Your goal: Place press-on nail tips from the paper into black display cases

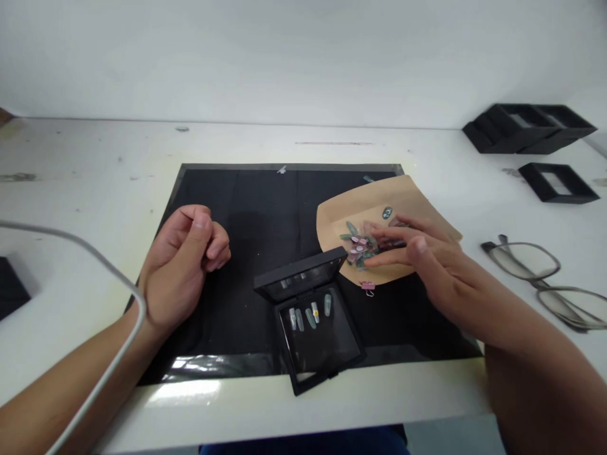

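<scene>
We're looking out from the wearer's head, forward and down over the white table (95, 189), close above the black mat (256, 215) in our one wide view, and the pale wall (284, 57) fills our top

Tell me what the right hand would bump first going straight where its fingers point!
Probably the fake nails, piled on the paper by the right hand; it may touch some, but depth is unclear.

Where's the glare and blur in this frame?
Head view: bright glare along the near-left edge of the black mat and the white table just below it; head view: right hand smeared toward its fingertips, nail-tip pile soft.
</scene>
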Tool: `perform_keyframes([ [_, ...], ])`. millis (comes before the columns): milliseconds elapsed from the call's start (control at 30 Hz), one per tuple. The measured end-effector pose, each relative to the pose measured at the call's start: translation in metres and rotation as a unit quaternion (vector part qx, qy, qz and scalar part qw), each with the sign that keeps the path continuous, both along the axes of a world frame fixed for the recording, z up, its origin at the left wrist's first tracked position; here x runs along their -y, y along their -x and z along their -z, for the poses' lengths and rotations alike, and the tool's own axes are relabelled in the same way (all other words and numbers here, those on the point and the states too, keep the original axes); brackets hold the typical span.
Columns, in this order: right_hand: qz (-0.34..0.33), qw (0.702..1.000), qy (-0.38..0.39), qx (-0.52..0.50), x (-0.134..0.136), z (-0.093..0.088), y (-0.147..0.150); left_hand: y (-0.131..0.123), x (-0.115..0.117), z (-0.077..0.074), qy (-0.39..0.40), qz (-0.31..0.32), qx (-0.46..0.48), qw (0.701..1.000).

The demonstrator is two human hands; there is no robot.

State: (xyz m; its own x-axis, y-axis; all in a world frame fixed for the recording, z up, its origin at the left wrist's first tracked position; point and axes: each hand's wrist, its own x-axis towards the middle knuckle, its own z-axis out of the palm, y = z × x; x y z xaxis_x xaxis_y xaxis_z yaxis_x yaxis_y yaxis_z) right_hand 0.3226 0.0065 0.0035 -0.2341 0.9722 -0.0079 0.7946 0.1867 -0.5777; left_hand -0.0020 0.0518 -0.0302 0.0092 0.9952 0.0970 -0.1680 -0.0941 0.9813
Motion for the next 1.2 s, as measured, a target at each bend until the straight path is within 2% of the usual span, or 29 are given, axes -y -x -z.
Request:
perform_keyframes([
  [167,-0.079,0.996,-0.007,0.029,0.003,-0.003,-0.012,0.001,0.001,0.001,0.007,0.0,-0.006,1.0],
  [300,-0.106,0.993,-0.006,0.043,0.004,0.004,-0.018,0.0,0.001,0.001,0.007,-0.012,0.006,1.0],
  [467,-0.116,0.989,-0.022,0.09,0.0,0.008,-0.016,0.0,0.0,0.001,0.008,-0.021,0.012,1.0],
  [700,-0.107,0.989,-0.037,0.097,0.0,0.012,-0.012,-0.001,-0.003,0.001,0.003,-0.036,0.018,0.999],
  [1000,-0.103,0.989,-0.048,0.095,0.0,0.011,-0.004,0.001,-0.001,0.001,0.006,-0.006,0.001,1.0],
  [1200,-0.124,0.987,-0.053,0.083,-0.001,0.01,-0.008,0.001,-0.001,0.003,0.01,-0.002,-0.008,1.0],
])
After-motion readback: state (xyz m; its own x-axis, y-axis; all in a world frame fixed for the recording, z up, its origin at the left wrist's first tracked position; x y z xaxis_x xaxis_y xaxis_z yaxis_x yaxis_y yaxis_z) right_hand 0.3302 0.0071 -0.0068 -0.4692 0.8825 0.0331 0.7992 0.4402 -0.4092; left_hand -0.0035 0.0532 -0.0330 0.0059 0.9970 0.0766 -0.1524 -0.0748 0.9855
